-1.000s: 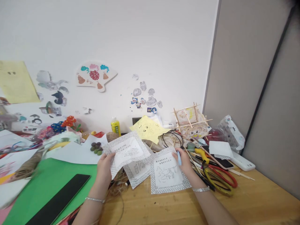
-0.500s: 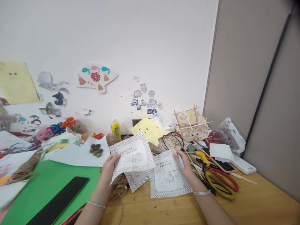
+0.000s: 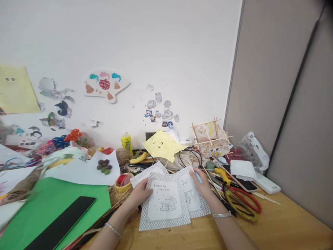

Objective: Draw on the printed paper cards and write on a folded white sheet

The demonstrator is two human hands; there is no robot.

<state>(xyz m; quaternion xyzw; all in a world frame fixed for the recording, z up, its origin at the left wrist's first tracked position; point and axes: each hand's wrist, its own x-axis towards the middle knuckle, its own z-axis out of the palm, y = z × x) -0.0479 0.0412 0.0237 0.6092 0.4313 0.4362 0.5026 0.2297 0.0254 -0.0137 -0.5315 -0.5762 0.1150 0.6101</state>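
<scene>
Above a pale wooden tabletop (image 3: pixel 215 232), facing a smooth white wall (image 3: pixel 182 41), with a grey partition (image 3: pixel 270 69) at right: pinching the front sheet (image 3: pixel 168 191), thin, cross-hatched at the border, by its upper left edge with the left hand (image 3: pixel 142 191); pinching the right sheet (image 3: pixel 195 199), partly behind, near its top with the right hand (image 3: pixel 202 182), also holding a light-blue stick-like object (image 3: pixel 199 177); near fuzzy twine (image 3: pixel 123 156) and a boxy stick frame (image 3: pixel 212 130)

Pavilion sheet (image 3: pixel 166 203), white, crosshatch-bordered, held foremost; second sheet (image 3: pixel 194 199) overlapped at its three o'clock, third sheet (image 3: pixel 152 170) at eleven.
</scene>
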